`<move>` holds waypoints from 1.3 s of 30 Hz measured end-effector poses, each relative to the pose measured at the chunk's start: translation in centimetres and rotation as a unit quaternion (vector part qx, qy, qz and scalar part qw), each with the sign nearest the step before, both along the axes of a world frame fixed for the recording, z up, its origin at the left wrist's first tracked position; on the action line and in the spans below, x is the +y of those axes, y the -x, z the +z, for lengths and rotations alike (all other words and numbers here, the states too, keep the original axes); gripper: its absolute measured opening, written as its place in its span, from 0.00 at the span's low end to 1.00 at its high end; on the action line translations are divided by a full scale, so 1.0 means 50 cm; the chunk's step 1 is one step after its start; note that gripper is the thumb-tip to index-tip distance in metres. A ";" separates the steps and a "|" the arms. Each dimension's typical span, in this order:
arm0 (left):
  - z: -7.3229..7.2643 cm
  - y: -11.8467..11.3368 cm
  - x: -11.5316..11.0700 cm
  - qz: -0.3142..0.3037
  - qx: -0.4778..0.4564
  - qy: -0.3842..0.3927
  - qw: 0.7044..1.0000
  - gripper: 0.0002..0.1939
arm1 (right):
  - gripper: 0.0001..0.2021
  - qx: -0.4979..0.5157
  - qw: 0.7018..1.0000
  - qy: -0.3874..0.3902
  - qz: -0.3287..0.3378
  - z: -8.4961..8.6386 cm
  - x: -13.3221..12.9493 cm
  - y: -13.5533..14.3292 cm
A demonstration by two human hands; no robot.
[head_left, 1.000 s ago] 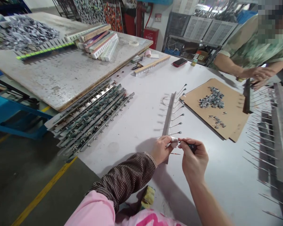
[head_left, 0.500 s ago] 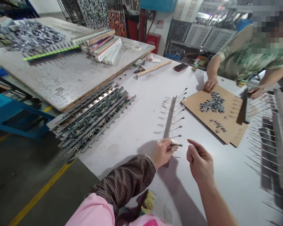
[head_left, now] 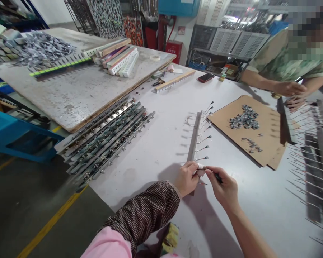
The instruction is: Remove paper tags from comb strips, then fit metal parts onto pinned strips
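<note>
My left hand (head_left: 187,179), a white wrap on one finger, is closed round the near part of a narrow grey metal strip (head_left: 194,138). Thin wires stick out from its right side, several bearing small dark grey tips (head_left: 206,147); a bare one with a reddish end (head_left: 202,184) shows below my fingers. My right hand (head_left: 226,190) is closed in a pinch, its fingertips meeting the left ones at a wire's end. A small dark piece (head_left: 218,178) shows in its curled fingers. Its exact shape and the pinched wire end are hidden.
A brown board (head_left: 223,139) bears a pile of small grey pieces (head_left: 243,118). Across the table, a co-worker's hands (head_left: 294,95) are at another metal strip (head_left: 285,122). Stacked metal strips (head_left: 107,138) lie left; wired racks (head_left: 320,172) stand right. A phone (head_left: 206,77) lies farther back.
My right hand has moved left and now meets my left fingertips at the wire. The co-worker's one hand has left the board and joined the other at their strip.
</note>
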State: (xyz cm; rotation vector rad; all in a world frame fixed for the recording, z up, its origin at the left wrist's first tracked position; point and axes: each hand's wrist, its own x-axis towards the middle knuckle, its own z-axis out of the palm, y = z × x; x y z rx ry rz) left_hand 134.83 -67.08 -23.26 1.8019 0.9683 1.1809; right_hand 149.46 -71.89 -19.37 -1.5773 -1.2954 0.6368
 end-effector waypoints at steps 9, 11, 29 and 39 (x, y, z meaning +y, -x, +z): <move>0.006 -0.003 0.022 -0.002 -0.021 0.025 0.999 0.06 | 0.18 0.446 0.881 0.105 -0.117 0.013 -0.009 -0.031; 0.008 -0.010 0.038 0.005 -0.025 0.037 0.999 0.06 | 0.18 0.487 0.853 0.147 -0.118 0.008 -0.024 -0.049; 0.012 0.023 -0.042 -0.051 -0.019 0.032 0.998 0.13 | 0.21 0.515 0.843 0.143 -0.068 0.045 -0.068 -0.011; 0.007 0.017 -0.034 -0.035 -0.030 0.000 0.999 0.10 | 0.21 0.512 0.840 0.170 -0.054 0.033 -0.051 0.013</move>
